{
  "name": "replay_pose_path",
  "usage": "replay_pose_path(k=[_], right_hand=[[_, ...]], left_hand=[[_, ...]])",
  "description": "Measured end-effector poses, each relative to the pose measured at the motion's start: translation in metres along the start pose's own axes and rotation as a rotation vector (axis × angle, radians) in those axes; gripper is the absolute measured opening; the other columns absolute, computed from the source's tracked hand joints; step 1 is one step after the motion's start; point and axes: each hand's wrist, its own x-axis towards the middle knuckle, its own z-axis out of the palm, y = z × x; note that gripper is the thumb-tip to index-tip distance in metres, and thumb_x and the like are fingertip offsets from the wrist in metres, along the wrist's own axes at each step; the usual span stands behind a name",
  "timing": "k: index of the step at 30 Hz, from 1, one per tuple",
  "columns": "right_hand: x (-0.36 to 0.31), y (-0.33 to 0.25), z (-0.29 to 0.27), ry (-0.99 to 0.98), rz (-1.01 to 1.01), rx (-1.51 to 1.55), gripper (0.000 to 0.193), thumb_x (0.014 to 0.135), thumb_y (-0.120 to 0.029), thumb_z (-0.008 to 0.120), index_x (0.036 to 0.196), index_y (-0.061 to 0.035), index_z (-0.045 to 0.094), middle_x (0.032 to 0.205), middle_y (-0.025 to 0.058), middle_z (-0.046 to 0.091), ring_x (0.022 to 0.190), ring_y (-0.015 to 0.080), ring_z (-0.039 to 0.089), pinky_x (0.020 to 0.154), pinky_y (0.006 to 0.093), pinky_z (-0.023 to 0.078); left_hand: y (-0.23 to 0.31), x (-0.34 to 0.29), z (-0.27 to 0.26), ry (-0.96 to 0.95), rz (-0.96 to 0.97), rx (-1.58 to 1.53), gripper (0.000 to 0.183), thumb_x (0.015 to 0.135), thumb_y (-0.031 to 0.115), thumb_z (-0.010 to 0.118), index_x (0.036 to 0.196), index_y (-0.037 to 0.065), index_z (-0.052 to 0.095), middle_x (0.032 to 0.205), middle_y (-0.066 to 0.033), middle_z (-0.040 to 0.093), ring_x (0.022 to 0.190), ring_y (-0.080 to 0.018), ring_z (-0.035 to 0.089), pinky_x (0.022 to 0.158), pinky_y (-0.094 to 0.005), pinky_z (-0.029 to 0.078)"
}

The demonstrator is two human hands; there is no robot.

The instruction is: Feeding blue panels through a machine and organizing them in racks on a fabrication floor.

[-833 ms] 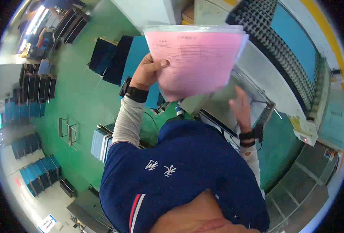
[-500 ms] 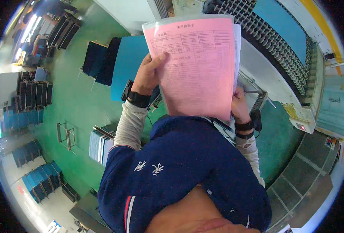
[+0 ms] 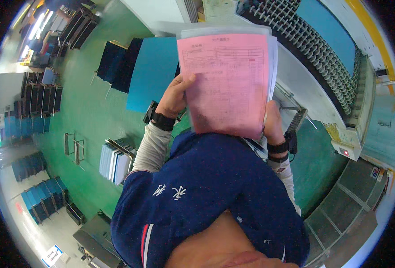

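Both hands are up in front of the chest, holding a pink form sheet (image 3: 226,82) upright, near 12 o'clock in the view, printed side toward the camera.

Left hand (image 3: 175,96) at the sheet's 9 o'clock edge: fingers curled behind the paper, thumb pressed across the front. Closed grip on the stack. Black band on that wrist, grey sleeve below it.

Right hand (image 3: 272,123) at the sheet's lower 4 o'clock corner: mostly behind the paper, wrapped around the edge, pinching it. Finger detail is hidden by the sheet. Black wrist strap (image 3: 278,148) under it.

Behind the pink sheet sits a clear plastic sleeve with white sheets (image 3: 272,53), edges showing at the top and the 3 o'clock side, touching the pink one.

Around it:
- Blue panel (image 3: 153,71) at 10 o'clock of the paper, on the green floor (image 3: 88,116).
- Rack of stacked light panels (image 3: 113,161) at 8 o'clock, just beside the left elbow.
- Long machine with a row of ribbed rollers (image 3: 327,67) from 1 to 3 o'clock, behind the paper.
- Blue crates (image 3: 41,201) near 8 o'clock at the view rim, well apart from the hands.
- Dark blue shirt (image 3: 206,187) fills the 6 o'clock area.
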Motion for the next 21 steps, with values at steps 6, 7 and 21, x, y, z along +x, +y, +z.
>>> replay_pose_path(k=[6,7,21], right_hand=[[-0.008,-0.010,0.013,-0.213,-0.065,-0.307,0.030,0.094,-0.021,0.065,0.114,0.0014,0.066,0.100,0.0039,0.069,0.087,0.0112,0.062,0.076,0.0282,0.052],[-0.009,-0.010,0.014,-0.229,-0.098,-0.345,0.030,0.093,-0.020,0.067,0.114,0.0012,0.067,0.101,0.0044,0.069,0.088,0.0112,0.063,0.076,0.0283,0.052],[-0.021,-0.006,0.027,-0.194,0.024,-0.269,0.030,0.092,-0.013,0.065,0.118,0.0016,0.064,0.103,0.0042,0.068,0.087,0.0103,0.062,0.074,0.0254,0.051]], left_hand=[[-0.013,-0.007,-0.014,0.027,-0.028,0.076,0.041,0.092,0.017,0.067,0.129,0.001,0.056,0.124,-0.0081,0.063,0.111,-0.0189,0.060,0.097,-0.0341,0.047],[-0.015,-0.008,-0.019,0.024,-0.028,0.075,0.041,0.092,0.017,0.067,0.129,0.001,0.056,0.124,-0.0081,0.063,0.111,-0.0189,0.060,0.097,-0.0341,0.047],[-0.028,-0.032,-0.033,-0.019,-0.119,0.049,0.031,0.089,0.012,0.069,0.118,0.001,0.066,0.115,-0.0078,0.068,0.106,-0.0185,0.063,0.095,-0.0334,0.048]])
